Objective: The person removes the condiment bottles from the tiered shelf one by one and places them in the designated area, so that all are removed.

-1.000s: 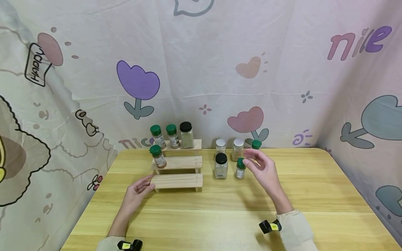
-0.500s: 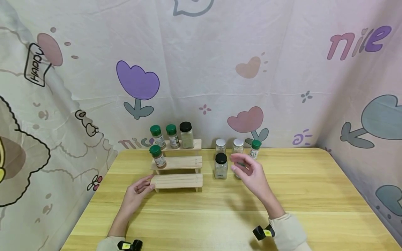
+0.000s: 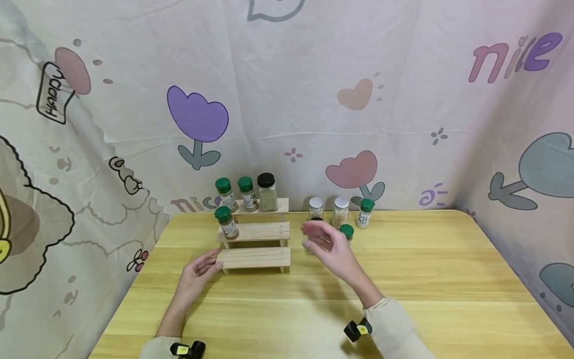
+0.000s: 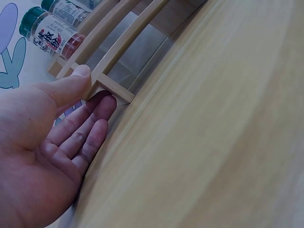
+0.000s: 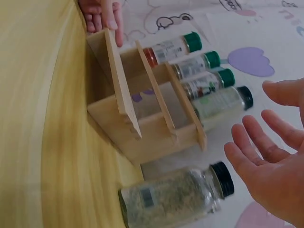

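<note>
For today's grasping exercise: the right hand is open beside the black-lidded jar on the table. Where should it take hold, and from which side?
Grip the black-lidded jar round its clear body, just under the cap, coming from the side away from the wooden rack. It stands upright and tall, and the right hand is already open there. The left hand rests against the rack's lowest step.

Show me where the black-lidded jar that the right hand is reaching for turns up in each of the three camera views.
Head view: the black-lidded jar stands right of the wooden rack, mostly hidden behind the right hand.
Left wrist view: not in it.
Right wrist view: low in the middle, below the rack, its lid toward the open palm.
Shared landmark: the stepped wooden rack shows in all three views, the left hand touching its lowest step.
</note>
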Available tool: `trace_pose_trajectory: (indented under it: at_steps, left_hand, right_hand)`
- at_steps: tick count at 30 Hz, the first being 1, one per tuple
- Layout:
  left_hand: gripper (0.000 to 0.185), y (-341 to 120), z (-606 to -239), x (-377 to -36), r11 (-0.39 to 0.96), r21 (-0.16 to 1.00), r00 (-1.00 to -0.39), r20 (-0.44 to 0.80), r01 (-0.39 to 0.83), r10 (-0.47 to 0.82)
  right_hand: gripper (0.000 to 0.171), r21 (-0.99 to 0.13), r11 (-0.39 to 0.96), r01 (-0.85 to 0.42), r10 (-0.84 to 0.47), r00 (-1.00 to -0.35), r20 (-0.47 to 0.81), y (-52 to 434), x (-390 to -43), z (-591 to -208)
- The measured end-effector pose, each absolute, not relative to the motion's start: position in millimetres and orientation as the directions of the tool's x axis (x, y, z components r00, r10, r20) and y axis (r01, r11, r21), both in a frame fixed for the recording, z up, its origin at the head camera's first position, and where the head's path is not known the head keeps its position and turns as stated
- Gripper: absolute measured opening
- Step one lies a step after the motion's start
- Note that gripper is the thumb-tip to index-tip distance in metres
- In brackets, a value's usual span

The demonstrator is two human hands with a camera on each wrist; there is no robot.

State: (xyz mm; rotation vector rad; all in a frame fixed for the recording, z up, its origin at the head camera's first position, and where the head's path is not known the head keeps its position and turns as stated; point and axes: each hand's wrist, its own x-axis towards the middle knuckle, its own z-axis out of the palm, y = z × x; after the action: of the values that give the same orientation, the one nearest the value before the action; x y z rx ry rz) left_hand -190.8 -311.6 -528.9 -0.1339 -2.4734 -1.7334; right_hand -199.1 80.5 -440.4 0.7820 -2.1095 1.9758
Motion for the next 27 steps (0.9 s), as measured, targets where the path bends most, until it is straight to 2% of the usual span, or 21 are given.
trace_pose_trajectory:
  at_steps: [27]
  left_hand:
    - [0.047, -311, -529, -189, 0.323, 0.94, -0.994, 0.113, 0.11, 0.009]
  right_hand:
    - [0.045, -0.901, -0.047, -0.431, -0.355, -0.836, 0.418, -9, -225, -428]
